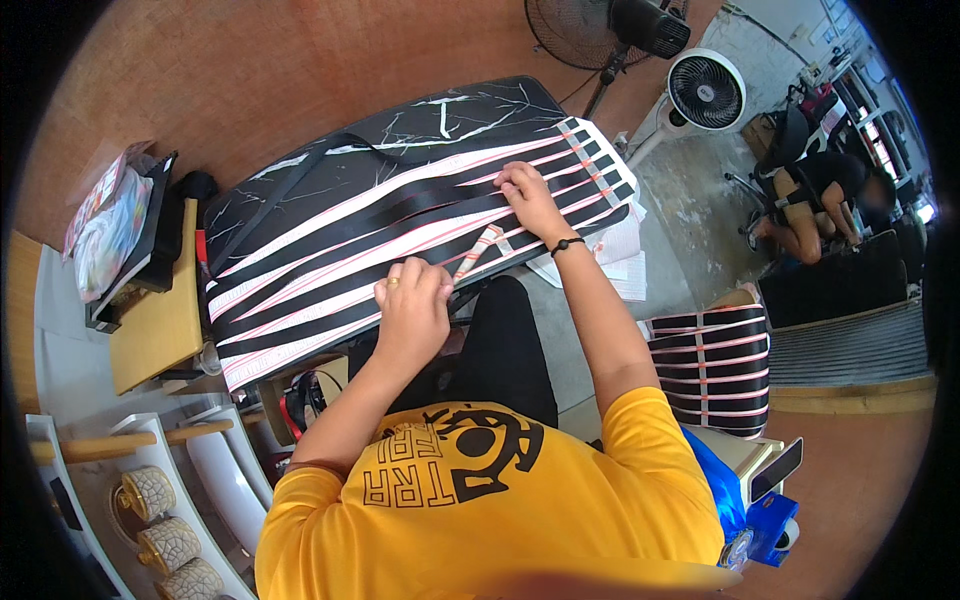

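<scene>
Long black straps (395, 215) lie side by side over white paper sheets (300, 295) with red lines, on a black marble-patterned table (480, 105). A striped tape band (592, 165) crosses the straps near their right ends. My right hand (530, 203), with a dark bracelet at its wrist, has its fingers bent together on a black strap left of that band. My left hand (415, 300), wearing a ring, is closed at the near table edge; what its fingers hold is hidden. Beside its fingertips lies a narrow white-and-orange striped strip (478, 253).
Two fans, one black (610, 35) and one white (703, 92), stand beyond the table. More taped black straps (710, 370) lie at my right. A wooden stool (160, 310) and shelves with patterned jars (165, 545) are at left. Another person (820, 195) crouches far right.
</scene>
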A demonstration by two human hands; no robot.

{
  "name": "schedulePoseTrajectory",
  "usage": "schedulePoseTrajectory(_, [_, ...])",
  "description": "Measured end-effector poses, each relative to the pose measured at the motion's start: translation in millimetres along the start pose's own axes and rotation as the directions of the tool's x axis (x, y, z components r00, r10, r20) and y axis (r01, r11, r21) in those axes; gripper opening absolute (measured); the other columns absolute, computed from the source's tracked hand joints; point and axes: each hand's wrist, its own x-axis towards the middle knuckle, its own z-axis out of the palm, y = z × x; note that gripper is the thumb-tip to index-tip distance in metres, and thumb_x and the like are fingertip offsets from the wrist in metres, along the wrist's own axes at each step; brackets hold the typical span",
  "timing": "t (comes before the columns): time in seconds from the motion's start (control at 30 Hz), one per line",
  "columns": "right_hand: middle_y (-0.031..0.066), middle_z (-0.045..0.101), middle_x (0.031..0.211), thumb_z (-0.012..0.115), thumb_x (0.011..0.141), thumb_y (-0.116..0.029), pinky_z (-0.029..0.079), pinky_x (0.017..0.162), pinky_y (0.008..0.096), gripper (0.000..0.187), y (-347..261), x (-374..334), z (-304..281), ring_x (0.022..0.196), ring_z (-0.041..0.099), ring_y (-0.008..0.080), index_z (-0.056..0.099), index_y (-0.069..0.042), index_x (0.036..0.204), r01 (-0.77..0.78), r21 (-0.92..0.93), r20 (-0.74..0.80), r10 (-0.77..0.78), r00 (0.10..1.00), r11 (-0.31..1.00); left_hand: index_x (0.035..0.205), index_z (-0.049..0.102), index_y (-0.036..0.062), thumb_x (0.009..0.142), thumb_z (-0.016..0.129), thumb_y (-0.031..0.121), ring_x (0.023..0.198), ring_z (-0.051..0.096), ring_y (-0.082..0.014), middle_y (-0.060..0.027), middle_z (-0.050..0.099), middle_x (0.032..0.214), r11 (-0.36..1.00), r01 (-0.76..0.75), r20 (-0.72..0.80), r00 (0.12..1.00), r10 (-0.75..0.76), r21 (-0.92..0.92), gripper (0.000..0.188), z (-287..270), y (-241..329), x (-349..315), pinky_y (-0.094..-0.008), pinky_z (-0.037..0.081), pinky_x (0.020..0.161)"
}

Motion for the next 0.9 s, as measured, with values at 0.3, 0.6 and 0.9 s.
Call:
schedulePoseTrajectory(0.3, [0.0119,0.059,0.118,0.072,0.080,-0.014,0.040,0.100,0.0452,0.012,-4.8,-25.6,-3.6,0.115,0.051,0.0361,0.065,-0.006,0.084,0.073,-0.273,0.083,-0.052,0.995,0.959,0.085,0.061,0.0090,0.081,0.065,0.006,0.092,0.052,-0.0278,-0.0071,0.052,0.090,1.000,0.015,0.023,1.000,-0.015,-0.009,0.007,-15.3,1.7,0.9,-0.0410,0.031,0.078])
schedulePoseTrajectory(0.6, [0.0133,0.057,0.124,0.069,0.081,-0.015,0.039,0.102,0.0429,0.011,-10.6,-30.4,-20.9,0.120,0.050,0.0332,0.069,-0.008,0.091,0.078,-0.027,0.036,-0.077,0.996,0.997,0.088,0.064,0.0109,0.083,0.068,0.011,0.089,0.051,-0.0260,-0.0054,0.052,0.090,0.997,0.064,0.141,0.988,-0.056,-0.052,0.006,-24.5,14.2,-26.8,-0.0401,0.030,0.081])
schedulePoseTrajectory(0.9, [0.0130,0.057,0.121,0.075,0.073,-0.003,0.039,0.101,0.0425,0.020,-22.6,-52.3,-23.8,0.119,0.049,0.0356,0.061,-0.008,0.087,0.018,-0.102,0.134,-0.004,0.991,0.995,0.084,0.063,0.0089,0.080,0.067,0.006,0.087,0.051,-0.0258,-0.0057,0.052,0.086,0.992,-0.035,0.225,0.972,0.063,-0.125,0.006,-38.2,25.3,-34.7,-0.0398,0.030,0.080])
